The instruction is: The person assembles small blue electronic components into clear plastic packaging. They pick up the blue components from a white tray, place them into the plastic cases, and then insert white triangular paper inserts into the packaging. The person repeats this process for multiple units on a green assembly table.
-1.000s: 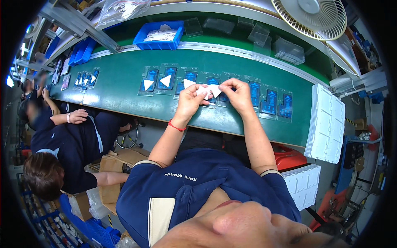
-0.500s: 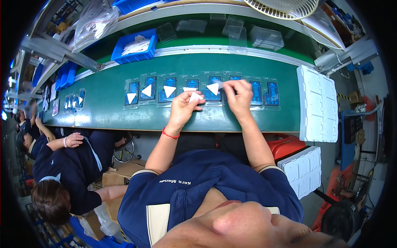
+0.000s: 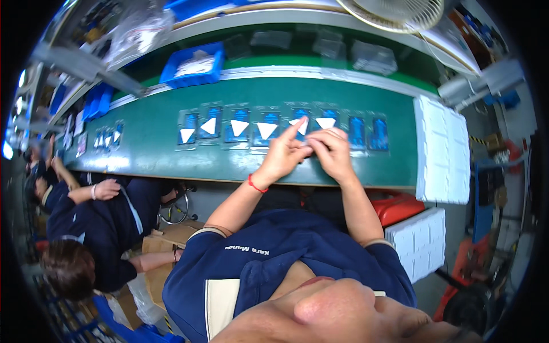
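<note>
My left hand (image 3: 284, 155) is over the near middle of the green bench (image 3: 240, 163), its index finger stretched toward a white triangle (image 3: 297, 122) on a dark blue flat pack. Its thumb and other fingers are drawn in and meet the fingertips of my right hand (image 3: 334, 153), which is pinched. Whatever lies between the fingertips is too small to make out. A row of dark blue packs in clear plastic trays crosses the bench. White triangles lie on several, including the leftmost pack (image 3: 191, 123) and one (image 3: 326, 122) beyond my right hand. Two packs (image 3: 356, 131) at the right end show no triangle.
Behind the row stands a blue bin (image 3: 191, 80) of white pieces. Clear trays (image 3: 373, 57) are stacked on the back ledge. White moulded trays (image 3: 441, 154) stand at the right end. A co-worker (image 3: 97, 228) sits to the left, near smaller packs (image 3: 106, 138). A fan (image 3: 394, 14) hangs above.
My left hand has moved right to meet my right hand, and the white triangle no longer shows in its fingers. A triangle now shows on the pack beyond my right hand. The view shifted slightly.
</note>
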Demonstrator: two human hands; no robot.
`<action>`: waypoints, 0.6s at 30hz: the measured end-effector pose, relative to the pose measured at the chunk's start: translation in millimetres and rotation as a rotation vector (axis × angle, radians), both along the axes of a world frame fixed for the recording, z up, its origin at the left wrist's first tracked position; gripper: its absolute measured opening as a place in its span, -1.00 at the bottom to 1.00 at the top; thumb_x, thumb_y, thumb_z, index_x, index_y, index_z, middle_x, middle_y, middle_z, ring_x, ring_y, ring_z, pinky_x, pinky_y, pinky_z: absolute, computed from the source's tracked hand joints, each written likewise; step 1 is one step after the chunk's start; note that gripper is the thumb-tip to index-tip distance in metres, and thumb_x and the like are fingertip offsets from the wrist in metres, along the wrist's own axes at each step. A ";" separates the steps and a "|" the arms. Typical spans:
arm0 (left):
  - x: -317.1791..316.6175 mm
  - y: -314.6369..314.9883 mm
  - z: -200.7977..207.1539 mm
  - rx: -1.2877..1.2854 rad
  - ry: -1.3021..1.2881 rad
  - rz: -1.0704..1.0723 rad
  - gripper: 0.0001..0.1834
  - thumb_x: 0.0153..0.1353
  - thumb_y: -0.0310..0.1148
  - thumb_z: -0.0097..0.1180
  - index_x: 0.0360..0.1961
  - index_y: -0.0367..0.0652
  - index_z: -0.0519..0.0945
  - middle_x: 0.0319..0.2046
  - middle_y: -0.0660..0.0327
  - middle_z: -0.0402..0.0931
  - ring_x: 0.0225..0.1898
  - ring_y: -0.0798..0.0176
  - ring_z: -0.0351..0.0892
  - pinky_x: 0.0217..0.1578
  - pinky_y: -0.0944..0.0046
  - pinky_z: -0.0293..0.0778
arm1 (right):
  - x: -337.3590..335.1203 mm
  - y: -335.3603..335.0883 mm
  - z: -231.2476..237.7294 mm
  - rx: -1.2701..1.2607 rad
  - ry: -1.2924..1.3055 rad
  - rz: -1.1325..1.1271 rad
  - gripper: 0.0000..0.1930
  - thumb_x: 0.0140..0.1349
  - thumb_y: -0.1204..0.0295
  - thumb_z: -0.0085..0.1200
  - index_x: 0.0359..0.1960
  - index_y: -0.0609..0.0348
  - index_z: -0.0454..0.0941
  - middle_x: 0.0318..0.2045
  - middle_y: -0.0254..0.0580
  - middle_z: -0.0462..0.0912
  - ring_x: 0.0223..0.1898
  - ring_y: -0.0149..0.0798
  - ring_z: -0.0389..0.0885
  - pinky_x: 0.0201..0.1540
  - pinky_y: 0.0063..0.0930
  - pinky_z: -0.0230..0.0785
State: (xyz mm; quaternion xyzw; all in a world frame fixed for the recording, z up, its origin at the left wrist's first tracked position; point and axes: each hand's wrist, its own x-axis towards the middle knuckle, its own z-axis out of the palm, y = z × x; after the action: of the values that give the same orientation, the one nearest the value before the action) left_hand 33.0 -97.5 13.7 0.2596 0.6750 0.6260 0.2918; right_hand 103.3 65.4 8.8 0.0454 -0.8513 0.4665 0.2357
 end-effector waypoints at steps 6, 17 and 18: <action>-86.5 -50.7 28.3 -0.182 0.598 0.359 -0.69 0.06 -0.52 0.26 -0.12 -0.27 0.61 -0.18 0.08 0.62 -0.18 0.25 0.63 -0.16 0.31 0.55 | 26.9 61.3 0.6 0.864 0.129 -0.630 -0.81 0.06 0.44 0.18 -0.27 0.18 0.62 -0.25 -0.27 0.63 -0.17 -0.17 0.50 -0.01 -0.22 0.18; -323.6 -128.6 51.6 -1.100 0.889 0.409 -0.60 -0.14 -0.13 0.37 -0.25 -0.07 0.70 -0.22 0.03 0.62 -0.14 -0.04 0.59 -0.05 0.11 0.48 | 32.8 58.3 -12.0 0.747 -0.018 -0.538 -0.63 0.05 0.25 0.22 -0.13 0.19 0.60 -0.11 -0.11 0.54 -0.08 -0.07 0.42 0.06 -0.10 0.10; -332.4 -127.1 47.1 -1.082 0.856 0.389 -0.61 -0.14 -0.13 0.37 -0.26 -0.07 0.70 -0.23 0.03 0.63 -0.14 -0.04 0.60 -0.06 0.11 0.48 | 33.2 58.3 -12.0 0.750 -0.020 -0.541 -0.63 0.05 0.25 0.22 -0.13 0.19 0.59 -0.11 -0.11 0.54 -0.08 -0.07 0.42 0.06 -0.10 0.10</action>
State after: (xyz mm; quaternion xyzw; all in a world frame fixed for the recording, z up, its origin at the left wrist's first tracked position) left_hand -299.4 -224.6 60.8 0.1764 0.9800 0.0875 -0.0277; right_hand 136.5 123.8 -3.2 -0.1006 -0.9448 0.0486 0.3081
